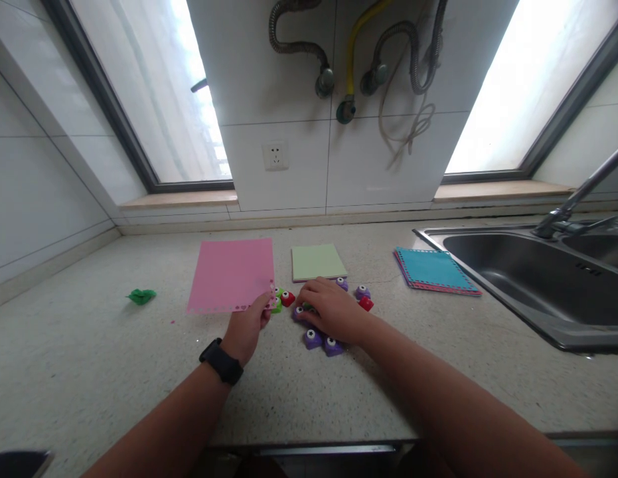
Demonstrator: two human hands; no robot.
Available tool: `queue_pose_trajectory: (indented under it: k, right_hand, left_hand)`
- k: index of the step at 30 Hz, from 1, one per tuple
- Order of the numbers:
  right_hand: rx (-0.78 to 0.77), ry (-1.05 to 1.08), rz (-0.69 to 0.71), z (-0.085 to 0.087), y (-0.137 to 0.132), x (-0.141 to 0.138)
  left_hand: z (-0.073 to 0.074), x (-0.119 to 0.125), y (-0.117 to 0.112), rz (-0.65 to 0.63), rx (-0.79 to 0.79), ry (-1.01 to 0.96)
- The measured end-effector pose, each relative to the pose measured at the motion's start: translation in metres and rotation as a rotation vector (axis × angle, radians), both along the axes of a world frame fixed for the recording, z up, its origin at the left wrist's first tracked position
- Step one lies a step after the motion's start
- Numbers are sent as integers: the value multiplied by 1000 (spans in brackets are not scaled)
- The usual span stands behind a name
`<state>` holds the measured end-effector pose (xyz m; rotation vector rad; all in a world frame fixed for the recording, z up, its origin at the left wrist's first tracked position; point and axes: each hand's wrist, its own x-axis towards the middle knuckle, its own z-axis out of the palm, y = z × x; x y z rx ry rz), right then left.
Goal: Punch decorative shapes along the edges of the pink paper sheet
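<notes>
My left hand (247, 326) pinches a sheet of pink paper (233, 272) at its lower right corner. Small punched shapes run along the sheet's bottom and right edges. Green paper punches (277, 305) and a red paper punch (287, 298) lie beside that corner. My right hand (331, 309) curls over the cluster of punches, its fingers closed on a purple paper punch (299, 313); the palm hides part of the group. Two purple punches (322, 341) with white buttons lie just below this hand, and a red punch (366, 303) sits to its right.
A stack of pale green paper (317, 262) lies behind my right hand. Farther right, blue and pink sheets with punched edges (433, 269) lie by the steel sink (512, 285). A crumpled green scrap (141, 297) is on the left of the speckled counter (114, 372).
</notes>
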<state>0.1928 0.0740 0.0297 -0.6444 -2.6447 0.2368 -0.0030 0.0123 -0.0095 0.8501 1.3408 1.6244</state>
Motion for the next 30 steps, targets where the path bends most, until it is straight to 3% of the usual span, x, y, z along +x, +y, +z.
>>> queue_pose_trajectory:
  k: [3,9,12,15,21,27,30]
  right_hand:
    - [-113,129,-56,-1,1,1]
    - [-561,580,-260,-1,12,9]
    - [-786,810,-265,0,21,14]
    - [-914,986,-189,2,26,19]
    - [-829,1127,-40,15,23,30]
    - [-726,1107,27,26,14,36]
    - [-685,1117,89,28,10,35]
  left_hand:
    - [2,2,-2,-14,-3,6]
    - [13,6,-12,-62,-69,157]
    - [16,7,-15,-85,-102,249]
    - [16,6,-17,-145,-137,369]
    - [16,1,-21,-273,-251,541]
    - [22,14,-20,-338,-138,492]
    - [25,21,-20,-311,-125,467]
